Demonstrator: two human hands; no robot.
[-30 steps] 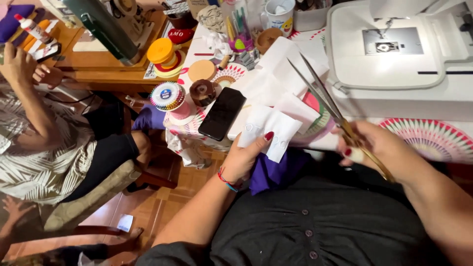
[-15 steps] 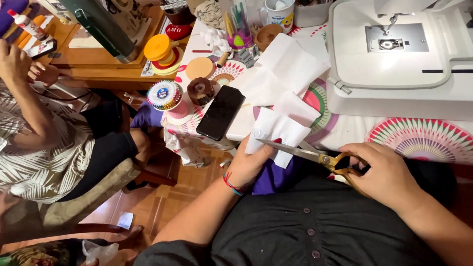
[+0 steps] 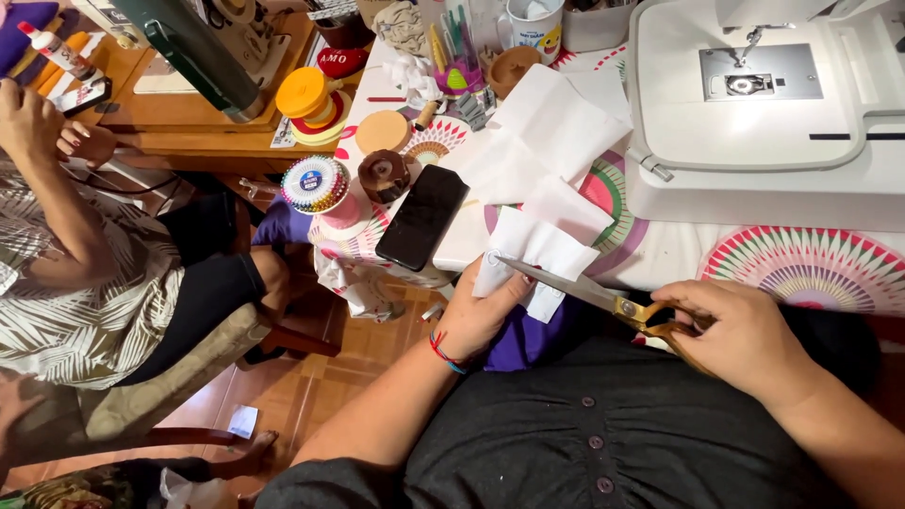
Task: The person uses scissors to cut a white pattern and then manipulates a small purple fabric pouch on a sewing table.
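My left hand (image 3: 483, 316) holds a white piece of cloth or paper (image 3: 539, 256) at the table's front edge. My right hand (image 3: 745, 335) grips gold-handled scissors (image 3: 603, 297), whose long blades lie level and point left, with the tips at the white piece near my left thumb. A purple cloth (image 3: 523, 339) sits in my lap just under the white piece. More white sheets (image 3: 551, 132) lie spread on the table behind.
A white sewing machine (image 3: 764, 104) fills the table's right side. A black phone (image 3: 422, 217), a pin wheel (image 3: 316, 184), thread spools (image 3: 306, 99) and a cup of pens (image 3: 457, 66) crowd the left. Another person (image 3: 85, 273) sits at the left by a green sewing machine (image 3: 193, 47).
My right hand swung the scissors down from pointing up over the table to lying level, and the blade tips have reached the white piece in my left hand.
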